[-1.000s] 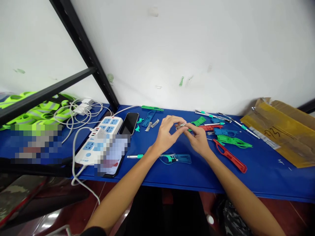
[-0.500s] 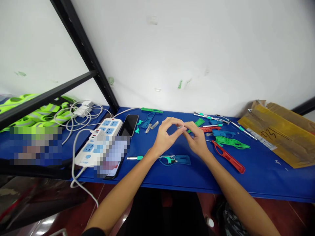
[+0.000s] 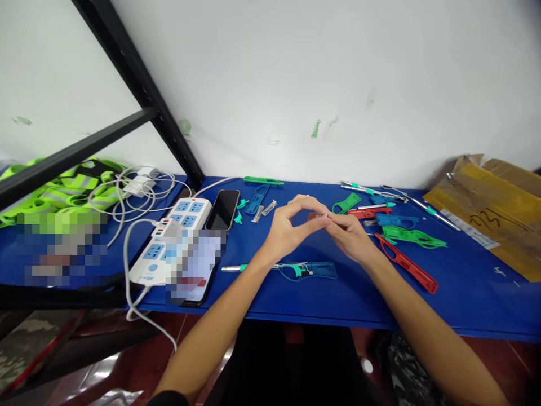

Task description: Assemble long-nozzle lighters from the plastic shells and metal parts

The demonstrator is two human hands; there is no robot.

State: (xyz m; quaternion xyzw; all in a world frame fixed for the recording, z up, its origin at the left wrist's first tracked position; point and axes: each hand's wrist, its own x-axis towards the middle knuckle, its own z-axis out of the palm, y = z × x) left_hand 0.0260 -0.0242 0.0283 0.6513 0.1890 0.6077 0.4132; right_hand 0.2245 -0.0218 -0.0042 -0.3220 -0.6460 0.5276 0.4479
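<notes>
My left hand (image 3: 289, 228) and my right hand (image 3: 353, 239) meet above the blue table (image 3: 465, 299). Their fingertips pinch one small clear and metal part (image 3: 323, 216) between them. Just below my hands lies a blue plastic handle with a teal insert (image 3: 308, 270) and a metal rod sticking out to the left. To the right of my right hand lie a red plastic handle (image 3: 408, 264), a green handle (image 3: 412, 237) and a blue handle (image 3: 395, 220).
A white power strip (image 3: 173, 237) with white cables and a black phone (image 3: 222, 209) lie at the left. Yellow-green vests (image 3: 59, 189) sit beyond a black shelf frame (image 3: 127, 73). A torn cardboard box (image 3: 494, 211) lies at the right. More handles and metal rods lie by the wall.
My hands have stayed together on the small part, turning it slightly. The view has shifted a little, so everything sits slightly further right.
</notes>
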